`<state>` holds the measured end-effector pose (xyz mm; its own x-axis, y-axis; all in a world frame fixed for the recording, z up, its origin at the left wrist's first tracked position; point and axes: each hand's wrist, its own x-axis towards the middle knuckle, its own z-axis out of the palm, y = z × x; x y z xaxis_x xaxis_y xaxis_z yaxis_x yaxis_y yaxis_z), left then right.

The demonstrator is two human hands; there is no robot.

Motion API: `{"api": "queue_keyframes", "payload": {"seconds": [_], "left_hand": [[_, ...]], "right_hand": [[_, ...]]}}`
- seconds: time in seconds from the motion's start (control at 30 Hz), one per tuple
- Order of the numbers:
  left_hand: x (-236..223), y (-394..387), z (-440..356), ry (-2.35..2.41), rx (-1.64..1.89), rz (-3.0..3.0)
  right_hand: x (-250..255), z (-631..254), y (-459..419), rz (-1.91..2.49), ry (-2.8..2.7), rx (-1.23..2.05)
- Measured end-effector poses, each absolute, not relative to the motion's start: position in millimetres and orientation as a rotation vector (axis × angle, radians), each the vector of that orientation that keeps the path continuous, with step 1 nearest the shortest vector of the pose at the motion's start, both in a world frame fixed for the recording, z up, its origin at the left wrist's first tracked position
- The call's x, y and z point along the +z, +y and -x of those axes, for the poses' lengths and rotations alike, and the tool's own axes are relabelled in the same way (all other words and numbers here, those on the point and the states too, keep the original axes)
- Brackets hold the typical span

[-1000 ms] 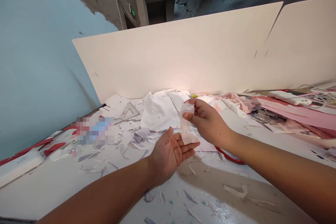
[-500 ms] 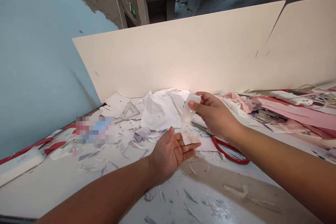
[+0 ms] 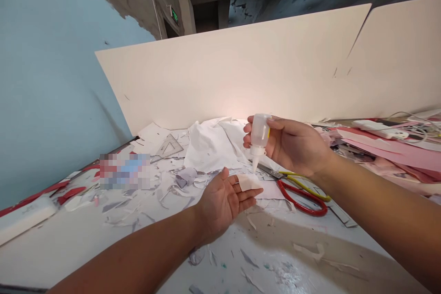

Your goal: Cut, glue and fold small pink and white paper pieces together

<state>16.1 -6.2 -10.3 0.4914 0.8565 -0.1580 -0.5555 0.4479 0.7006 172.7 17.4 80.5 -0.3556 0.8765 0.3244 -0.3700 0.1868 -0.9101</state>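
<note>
Palm up, my left hand (image 3: 223, 202) has its fingers stretched out and supports a small pale piece of paper (image 3: 249, 182) on them. The thumb stands away from the paper. My right hand (image 3: 292, 142) is wrapped round a small translucent squeeze bottle (image 3: 261, 131). The bottle is upside down, and its white nozzle tip is just above the far edge of the paper; whether they touch I cannot tell. Behind and below the right hand lie scissors (image 3: 305, 198) with one red and one yellow handle. A pale pink sheet (image 3: 272, 190) lies beyond my left fingertips.
Crumpled white cloth or paper (image 3: 213, 144) lies against the cream board (image 3: 234, 78). A clear set square (image 3: 170, 146) is at the left among scattered paper scraps. Pink sheets (image 3: 389, 151) and a white power strip (image 3: 381, 128) are at the right.
The bottle has turned from a tilt to nearly vertical, nozzle down, as my right hand moved slightly right and rotated. More of the scissors shows. The left hand has barely moved.
</note>
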Motion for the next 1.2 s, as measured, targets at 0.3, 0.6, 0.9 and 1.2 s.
{"api": "queue_keyframes", "payload": {"seconds": [0.3, 0.6, 0.9, 1.2], "left_hand": [[-10.8, -5.9, -15.8, 0.528, 0.915, -0.620], [-7.9, -6.4, -15.7, 0.532, 0.914, -0.600], [-11.3, -6.9, -14.5, 0.481, 0.919, -0.653], [-10.5, -8.1, -15.4, 0.501, 0.926, -0.661]], "right_hand": [[78.6, -173.0, 15.4, 0.477, -1.535, 1.287], [60.4, -166.0, 22.6, 0.459, -1.605, 1.232], [37.5, -157.8, 30.1, 0.585, -1.662, 1.143], [35.8, -156.7, 30.6, 0.651, -1.673, 1.084]]}}
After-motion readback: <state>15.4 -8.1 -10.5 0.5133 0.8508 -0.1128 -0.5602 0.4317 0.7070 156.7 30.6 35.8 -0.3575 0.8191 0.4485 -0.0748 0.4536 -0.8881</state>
